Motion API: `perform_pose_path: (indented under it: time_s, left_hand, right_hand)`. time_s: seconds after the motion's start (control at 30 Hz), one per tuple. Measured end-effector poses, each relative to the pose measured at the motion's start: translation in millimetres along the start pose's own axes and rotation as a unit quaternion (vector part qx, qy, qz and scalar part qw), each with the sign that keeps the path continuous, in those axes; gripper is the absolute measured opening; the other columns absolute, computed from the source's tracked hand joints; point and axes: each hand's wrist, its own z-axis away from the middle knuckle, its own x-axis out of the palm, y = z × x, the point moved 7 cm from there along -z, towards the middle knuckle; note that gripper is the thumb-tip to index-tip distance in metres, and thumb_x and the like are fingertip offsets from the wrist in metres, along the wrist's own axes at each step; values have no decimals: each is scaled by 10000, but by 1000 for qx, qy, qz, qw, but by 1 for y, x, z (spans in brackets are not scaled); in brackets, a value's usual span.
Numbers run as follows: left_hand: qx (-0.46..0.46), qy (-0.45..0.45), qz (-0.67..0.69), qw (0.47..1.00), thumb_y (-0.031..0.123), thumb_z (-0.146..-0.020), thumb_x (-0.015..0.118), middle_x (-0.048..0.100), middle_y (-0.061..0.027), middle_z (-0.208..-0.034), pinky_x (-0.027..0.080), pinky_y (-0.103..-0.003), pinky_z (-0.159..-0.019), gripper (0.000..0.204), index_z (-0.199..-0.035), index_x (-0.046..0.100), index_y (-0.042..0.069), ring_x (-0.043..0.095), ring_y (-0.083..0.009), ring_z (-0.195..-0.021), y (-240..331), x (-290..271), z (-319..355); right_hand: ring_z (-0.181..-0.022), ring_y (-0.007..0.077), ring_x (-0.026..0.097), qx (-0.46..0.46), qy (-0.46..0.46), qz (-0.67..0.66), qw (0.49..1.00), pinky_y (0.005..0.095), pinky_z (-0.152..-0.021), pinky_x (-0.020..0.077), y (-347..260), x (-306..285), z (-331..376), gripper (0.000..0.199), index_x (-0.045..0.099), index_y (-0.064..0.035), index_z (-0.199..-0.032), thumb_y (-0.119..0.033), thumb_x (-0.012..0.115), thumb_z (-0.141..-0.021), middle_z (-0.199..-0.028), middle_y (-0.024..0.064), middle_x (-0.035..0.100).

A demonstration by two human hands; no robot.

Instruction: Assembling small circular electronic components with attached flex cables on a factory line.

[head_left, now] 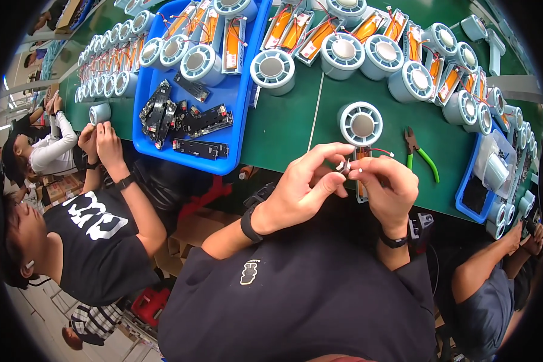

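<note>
"Where's the unit the person is working over?"

"At the near edge of the desk. Its round light-blue head shows whole, grey disc upward, just beyond the fingertips. The hands cover the middle, and only a sliver of its orange strip shows below them."

"And the left hand?"

"Thumb and forefinger pinched on a small piece, partly dark, partly pale. Fingers hide most of it, so I can't say what it is."

"The right hand?"

"Curled, fingertips close to that piece, with a tiny white bit at the thumb. I can't tell whether it's gripped. A red wire emerges past the forefinger; its other end is hidden."

"Anything near?"

"Green-handled cutters lie to the right, plainly visible. To the left, the big blue tray holds black parts so heaped that some cover others. The picture's top edge cuts off that tray and several blue units behind."

"Other people?"

"A co-worker on the left has both hands raised at a light-blue piece, partly covered by the fingers. On the right, another person fades into the dark rim."
</note>
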Motion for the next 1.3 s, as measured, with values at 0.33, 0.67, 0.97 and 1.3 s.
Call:
perform_pose_path:
  time_s: [0.33,0.67,0.97,1.3]
  left_hand:
    - [104,-18,-39,994,73,-1045,602,578,-132,-1218,605,-301,-774,274,-1292,554,-35,738,-210,-870,2,-5,-7]
    - [61,-31,9,998,177,-1078,564,550,-149,-1264,609,-306,-766,332,-1337,467,-8,735,-241,-913,-6,1,1]
    - [163,-33,-201,965,60,-1046,598,565,-144,-1224,602,-305,-779,285,-1303,502,-17,734,-224,-924,8,-7,-4]
    - [17,-90,-94,991,17,-1033,581,683,-139,-1043,589,-297,-766,196,-1218,592,-44,750,-187,-898,15,1,-15]
  right_hand:
    - [-680,234,714,-192,-11,130,973,293,-611,548,-27,11,-7,231,735,-4,-935,124,787,-751,-859,134,756]
    - [-703,233,713,-214,-20,110,970,301,-613,547,-25,12,-6,273,717,-4,-957,137,793,-735,-866,139,743]
    - [-644,250,667,-241,-6,188,952,328,-555,530,-35,18,-8,215,702,11,-934,84,790,-753,-841,116,705]
    - [-600,233,625,-208,-60,162,963,328,-522,477,-25,8,-8,187,662,-28,-873,16,814,-773,-764,81,672]
